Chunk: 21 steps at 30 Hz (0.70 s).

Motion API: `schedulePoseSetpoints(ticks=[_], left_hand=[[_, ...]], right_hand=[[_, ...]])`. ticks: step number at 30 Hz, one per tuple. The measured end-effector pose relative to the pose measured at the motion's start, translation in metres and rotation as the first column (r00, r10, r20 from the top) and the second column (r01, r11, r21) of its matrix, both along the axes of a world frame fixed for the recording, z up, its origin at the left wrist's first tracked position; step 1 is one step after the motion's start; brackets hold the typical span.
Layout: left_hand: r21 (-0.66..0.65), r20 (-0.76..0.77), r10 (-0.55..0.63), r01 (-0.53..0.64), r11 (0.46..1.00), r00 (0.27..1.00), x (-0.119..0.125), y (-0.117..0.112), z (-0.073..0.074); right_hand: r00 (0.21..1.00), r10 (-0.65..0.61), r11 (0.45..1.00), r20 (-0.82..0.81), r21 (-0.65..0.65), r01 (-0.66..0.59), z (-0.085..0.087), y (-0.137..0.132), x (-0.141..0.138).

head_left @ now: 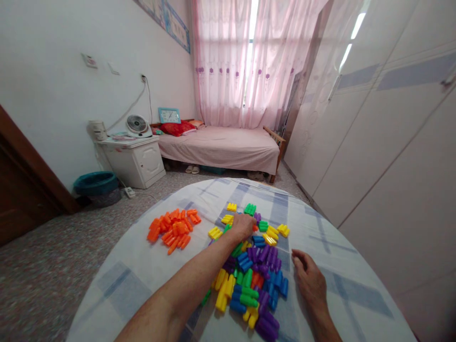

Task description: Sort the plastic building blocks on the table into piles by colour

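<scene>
A mixed heap of small ribbed plastic toy pieces lies mid-table, with purple pieces [267, 256], blue pieces [276, 285], green pieces [247, 295] and yellow pieces [224, 289]. My left hand [243, 225] reaches across the heap's far part, its fingers bent down and closed at an orange plastic piece [255, 228]; the hand partly hides the piece and the fingertips. Beside the heap, my right hand [310, 280] rests on the cloth, loosely curved and holding nothing, thumb and fingers apart. Left of my left forearm sits a separate pile of orange pieces [174, 228].
A white and blue checked cloth [142, 285] covers the round table. Beyond are a bed [228, 147], a white cabinet [133, 161] with a fan [137, 124], and a lined bin [97, 185]. Tall wardrobe doors [374, 133] stand at the right.
</scene>
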<state>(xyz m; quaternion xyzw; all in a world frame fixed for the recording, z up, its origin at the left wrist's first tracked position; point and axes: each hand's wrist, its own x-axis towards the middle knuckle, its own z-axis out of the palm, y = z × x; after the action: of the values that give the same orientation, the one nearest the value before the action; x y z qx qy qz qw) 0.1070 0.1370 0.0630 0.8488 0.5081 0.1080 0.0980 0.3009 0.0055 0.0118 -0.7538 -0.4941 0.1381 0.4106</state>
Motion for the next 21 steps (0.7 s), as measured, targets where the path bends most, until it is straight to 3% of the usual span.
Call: schedulePoseSetpoints(ticks=[6, 12, 16, 21], left_hand=[[0.04, 0.267, 0.012, -0.023, 0.999, 0.964, -0.013, 0.003, 0.004], [0.052, 0.497, 0.075, -0.116, 0.992, 0.865, -0.067, 0.016, 0.019], [0.037, 0.481, 0.205, -0.254, 0.967, 0.852, -0.119, 0.022, 0.02], [0.052, 0.277, 0.402, -0.431, 0.901, 0.873, -0.176, 0.019, 0.018]], right_hand=[[1.0, 0.005, 1.0, 0.018, 0.01, -0.005, -0.002, 0.0, 0.001], [1.0, 0.014, 1.0, 0.0, 0.001, -0.014, -0.002, 0.0, 0.0], [1.0, 0.014, 1.0, 0.004, -0.014, -0.014, -0.001, 0.0, 0.0], [1.0, 0.008, 1.0, 0.014, -0.009, -0.007, 0.0, -0.001, 0.0]])
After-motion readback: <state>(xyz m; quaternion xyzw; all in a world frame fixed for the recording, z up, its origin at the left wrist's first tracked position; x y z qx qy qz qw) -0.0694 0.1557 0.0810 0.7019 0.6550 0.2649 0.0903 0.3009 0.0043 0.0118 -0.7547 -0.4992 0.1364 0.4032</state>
